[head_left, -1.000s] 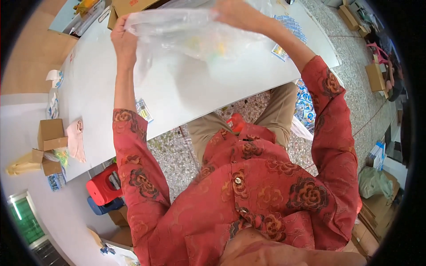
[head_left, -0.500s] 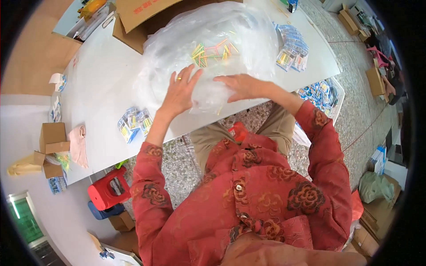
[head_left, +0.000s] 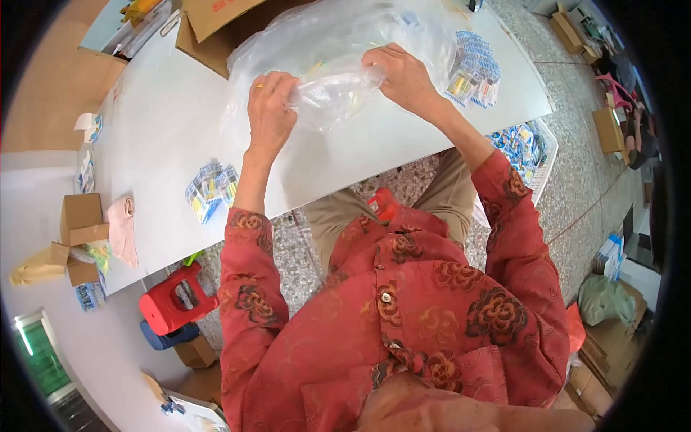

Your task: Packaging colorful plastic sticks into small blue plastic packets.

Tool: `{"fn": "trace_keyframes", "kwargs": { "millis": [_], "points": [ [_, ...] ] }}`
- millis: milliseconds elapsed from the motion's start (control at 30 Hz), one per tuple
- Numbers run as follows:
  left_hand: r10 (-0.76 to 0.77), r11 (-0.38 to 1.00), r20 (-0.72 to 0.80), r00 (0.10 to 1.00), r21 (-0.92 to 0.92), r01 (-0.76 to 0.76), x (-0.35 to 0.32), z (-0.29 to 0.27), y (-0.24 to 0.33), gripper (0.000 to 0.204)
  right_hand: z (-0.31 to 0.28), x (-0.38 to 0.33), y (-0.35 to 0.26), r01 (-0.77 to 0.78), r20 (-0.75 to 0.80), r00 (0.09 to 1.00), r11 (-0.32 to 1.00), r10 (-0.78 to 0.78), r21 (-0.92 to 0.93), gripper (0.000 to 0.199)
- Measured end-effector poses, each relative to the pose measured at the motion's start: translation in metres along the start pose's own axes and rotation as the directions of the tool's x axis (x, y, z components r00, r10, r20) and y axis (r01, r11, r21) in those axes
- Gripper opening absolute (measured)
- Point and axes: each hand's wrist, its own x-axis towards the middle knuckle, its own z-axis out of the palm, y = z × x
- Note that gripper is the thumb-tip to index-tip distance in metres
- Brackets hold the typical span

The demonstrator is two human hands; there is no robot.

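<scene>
Clear plastic bag [head_left: 353, 61], bunched along its near edge, two bare hands gripping.

The bag is spreading over the far part of the white table [head_left: 324, 162], just beside an open cardboard box [head_left: 205, 49]; the left hand [head_left: 272, 108] is clamping its fingers on the film at one side, the right hand [head_left: 403, 75] is closing its fingers on it at the other; a fan of blue-and-white packets [head_left: 475, 68] is lying near the right hand, a smaller packet cluster [head_left: 210, 186] near the left forearm; a pink cloth [head_left: 124, 230] is resting by the left edge.
</scene>
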Motion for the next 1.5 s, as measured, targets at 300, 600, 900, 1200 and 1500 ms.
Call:
{"fn": "trace_keyframes", "kwargs": {
  "millis": [300,600,900,1200,1500],
  "points": [
    [0.007,1.0,0.665,0.747,0.005,-0.014,-0.085,-0.003,0.006,0.048,0.049,-0.072,-0.018,0.083,0.582,0.8,0.987,-0.147,0.136,0.049],
    [0.156,0.857,0.795,0.586,-0.404,0.32,-0.001,-0.055,0.033,0.085,-0.025,-0.045,-0.027,0.021,0.376,0.896,0.869,-0.235,0.494,0.071],
    [0.211,0.827,0.832,0.513,-0.432,0.36,0.078,-0.031,0.078,0.075,0.017,-0.031,0.092,-0.288,-0.327,0.89,0.948,0.318,0.139,0.071],
    [0.065,0.998,0.545,0.836,-0.055,-0.042,0.089,0.084,0.045,0.053,0.032,-0.034,0.061,-0.063,-0.053,0.995,0.947,0.084,0.315,0.057],
    [-0.094,0.993,0.673,0.733,0.011,0.117,0.045,0.117,0.027,0.057,-0.022,0.044,0.21,-0.44,-0.147,0.885,0.897,0.441,0.042,0.022]
  ]
}}
